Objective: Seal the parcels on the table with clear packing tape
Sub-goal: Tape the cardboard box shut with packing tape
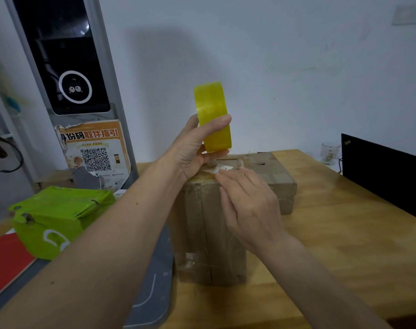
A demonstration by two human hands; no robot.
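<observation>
Head view: left hand (pixel 192 150) grips glossy yellow tape roll (pixel 213 116)

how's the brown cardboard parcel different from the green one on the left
The brown cardboard parcel is plain and dull, while the green parcel is bright with a white mark on its side. The brown one sits mid-table under both hands: the left hand grips the tape roll above it, and the right hand presses tape onto its top. The green one lies untouched. Both are box-shaped and closed.
</observation>
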